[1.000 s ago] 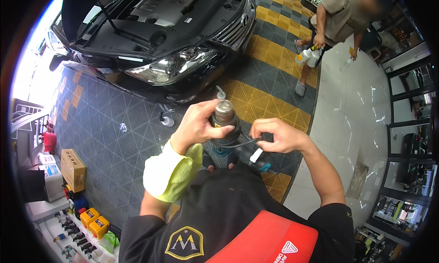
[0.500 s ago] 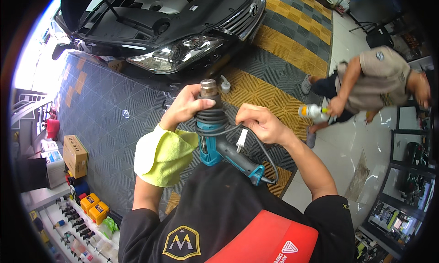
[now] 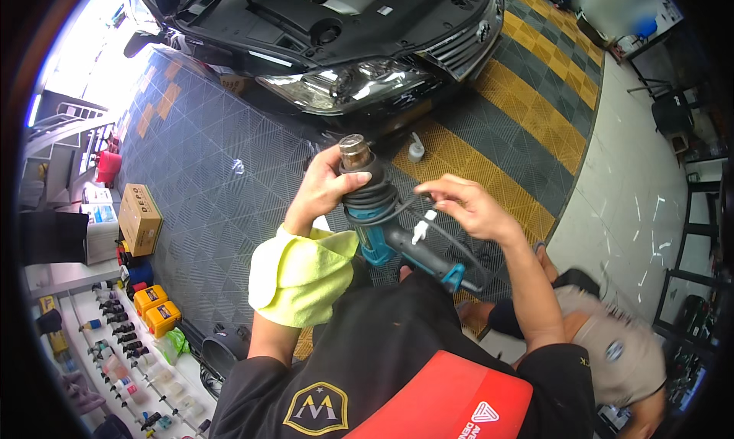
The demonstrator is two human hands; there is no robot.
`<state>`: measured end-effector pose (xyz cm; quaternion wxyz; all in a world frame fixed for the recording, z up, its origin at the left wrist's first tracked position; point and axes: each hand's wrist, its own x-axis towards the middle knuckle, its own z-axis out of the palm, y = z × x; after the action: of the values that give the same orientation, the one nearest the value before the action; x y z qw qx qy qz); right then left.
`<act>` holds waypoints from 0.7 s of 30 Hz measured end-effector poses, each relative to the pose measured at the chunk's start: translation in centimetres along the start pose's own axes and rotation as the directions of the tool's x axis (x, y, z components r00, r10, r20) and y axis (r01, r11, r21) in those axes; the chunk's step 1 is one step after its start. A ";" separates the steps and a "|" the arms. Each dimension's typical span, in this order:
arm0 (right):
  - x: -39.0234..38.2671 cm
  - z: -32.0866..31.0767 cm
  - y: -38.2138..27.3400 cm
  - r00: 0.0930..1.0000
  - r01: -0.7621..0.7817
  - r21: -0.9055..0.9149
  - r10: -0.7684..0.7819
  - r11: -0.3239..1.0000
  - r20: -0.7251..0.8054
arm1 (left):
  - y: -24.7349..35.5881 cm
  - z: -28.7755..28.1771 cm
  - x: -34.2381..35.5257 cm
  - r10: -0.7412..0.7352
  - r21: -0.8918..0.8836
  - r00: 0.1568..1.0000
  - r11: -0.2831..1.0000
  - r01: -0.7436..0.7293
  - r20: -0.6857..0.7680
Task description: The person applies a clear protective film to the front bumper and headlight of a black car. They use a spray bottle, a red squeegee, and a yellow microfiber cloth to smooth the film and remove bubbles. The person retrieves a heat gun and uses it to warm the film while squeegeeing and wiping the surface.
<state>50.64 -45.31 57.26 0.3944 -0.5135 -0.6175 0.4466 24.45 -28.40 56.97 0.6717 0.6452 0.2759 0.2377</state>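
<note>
My left hand [image 3: 330,185] grips the black front barrel of a teal and black corded power tool [image 3: 386,225], whose metal nozzle points up and away from me. Its black cord is wound around the body. My right hand [image 3: 468,207] hovers just right of the tool with fingers spread, touching the cord near its white plug [image 3: 421,226]. A yellow-green cloth [image 3: 298,269] is draped over my left forearm.
A black car [image 3: 336,34] with its hood raised stands ahead on grey and yellow grid floor tiles. A small white bottle [image 3: 415,147] sits on the floor by the bumper. A cardboard box [image 3: 139,217] and shelves of bottles are at left. Another person [image 3: 604,347] crouches at lower right.
My view has swung; the tool is tilted further with its handle toward my chest. My right hand has opened and shifted right along the cord. The other person moved from upper right to lower right.
</note>
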 end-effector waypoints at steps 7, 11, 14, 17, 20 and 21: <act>3.9 3.9 -15.4 0.835 0.512 -0.160 -0.533 0.844 -0.138 | -5.2 -5.2 -1.3 -0.105 0.334 0.991 0.934 0.127 -0.084; 12.2 7.4 -15.6 0.866 0.492 -0.250 -0.498 0.834 0.045 | -10.8 -8.8 -1.7 -0.190 0.469 0.981 0.871 0.149 0.040; 20.7 13.1 -5.5 0.999 0.037 -0.173 -0.037 0.984 0.001 | -17.7 -13.1 -4.2 -0.225 0.366 0.972 0.901 0.234 -0.066; 29.8 19.4 14.5 0.865 -0.152 -0.168 0.049 0.974 -0.498 | -21.9 -17.2 -5.8 -0.381 0.230 0.917 0.888 0.399 -0.118; 37.9 22.2 25.1 0.789 -0.127 -0.408 -0.157 0.904 -0.594 | -25.3 -21.1 -7.9 -0.314 0.257 0.916 0.891 0.375 -0.250; 40.4 22.7 26.9 0.776 -0.102 -0.523 -0.261 0.846 -0.574 | -25.5 -22.3 -8.6 -0.306 0.252 0.903 0.888 0.385 -0.301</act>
<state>30.22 -6.77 26.14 0.4398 -0.6918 -0.5708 0.0460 2.12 -19.17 31.74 0.5545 0.6454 0.5040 0.1480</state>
